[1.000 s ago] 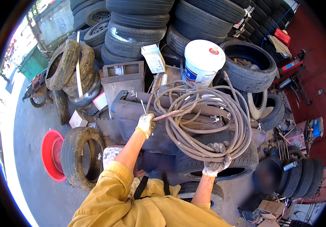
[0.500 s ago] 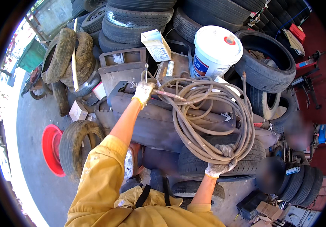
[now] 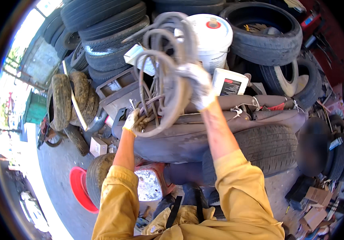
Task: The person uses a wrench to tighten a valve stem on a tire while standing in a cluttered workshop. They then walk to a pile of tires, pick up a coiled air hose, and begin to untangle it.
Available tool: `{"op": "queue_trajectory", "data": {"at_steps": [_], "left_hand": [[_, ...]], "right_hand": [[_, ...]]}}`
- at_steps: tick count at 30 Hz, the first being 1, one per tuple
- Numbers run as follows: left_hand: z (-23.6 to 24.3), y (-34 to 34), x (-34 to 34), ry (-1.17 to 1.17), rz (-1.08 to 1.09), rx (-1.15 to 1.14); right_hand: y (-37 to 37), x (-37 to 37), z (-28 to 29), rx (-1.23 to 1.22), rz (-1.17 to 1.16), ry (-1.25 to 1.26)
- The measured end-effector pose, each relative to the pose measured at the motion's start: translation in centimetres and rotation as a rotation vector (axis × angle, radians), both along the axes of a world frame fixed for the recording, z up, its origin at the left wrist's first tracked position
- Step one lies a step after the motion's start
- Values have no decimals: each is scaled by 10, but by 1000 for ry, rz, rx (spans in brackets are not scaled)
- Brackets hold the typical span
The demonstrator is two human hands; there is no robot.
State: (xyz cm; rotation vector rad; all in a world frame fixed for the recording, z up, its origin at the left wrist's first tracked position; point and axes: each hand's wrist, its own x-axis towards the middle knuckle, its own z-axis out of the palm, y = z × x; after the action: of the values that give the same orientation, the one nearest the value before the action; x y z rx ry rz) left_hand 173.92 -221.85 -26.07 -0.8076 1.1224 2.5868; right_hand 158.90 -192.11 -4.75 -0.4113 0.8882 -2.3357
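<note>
A coiled brown hose (image 3: 184, 94) hangs in front of me, raised over a long brown padded cushion (image 3: 172, 140). My left hand (image 3: 133, 121), in a pale work glove, is closed round several strands at the coil's lower left. Higher up, my gloved right hand (image 3: 198, 86) grips the coil's right side; motion blurs its fingers and the upper loops. The coil partly hides a white lidded bucket (image 3: 220, 40) and a small white carton (image 3: 134, 54). Beside my right wrist, on the far side of the cushion, lies a white container with a dark label (image 3: 230, 83).
Stacked tyres (image 3: 112, 44) rise at the back left, and a large tyre (image 3: 260, 44) lies at the back right. Another tyre (image 3: 260, 148) sits beside my right forearm. On the floor at left are a red basin (image 3: 78, 188) and a small box (image 3: 98, 147).
The coil has been lifted off the cushion and swung up and left. My right hand has risen with it; my left has moved lower and now holds its strands, uncovering the white labelled container.
</note>
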Motion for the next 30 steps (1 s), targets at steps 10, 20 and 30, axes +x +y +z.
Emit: {"op": "queue_trajectory", "data": {"at_steps": [10, 20, 30], "left_hand": [[25, 89, 117, 201, 457, -16], [27, 43, 74, 206, 290, -3], [102, 47, 15, -260, -570, -808]], "right_hand": [[-137, 155, 18, 275, 486, 1063], [77, 156, -25, -42, -215, 224], [229, 243, -122, -494, -636, -316]]}}
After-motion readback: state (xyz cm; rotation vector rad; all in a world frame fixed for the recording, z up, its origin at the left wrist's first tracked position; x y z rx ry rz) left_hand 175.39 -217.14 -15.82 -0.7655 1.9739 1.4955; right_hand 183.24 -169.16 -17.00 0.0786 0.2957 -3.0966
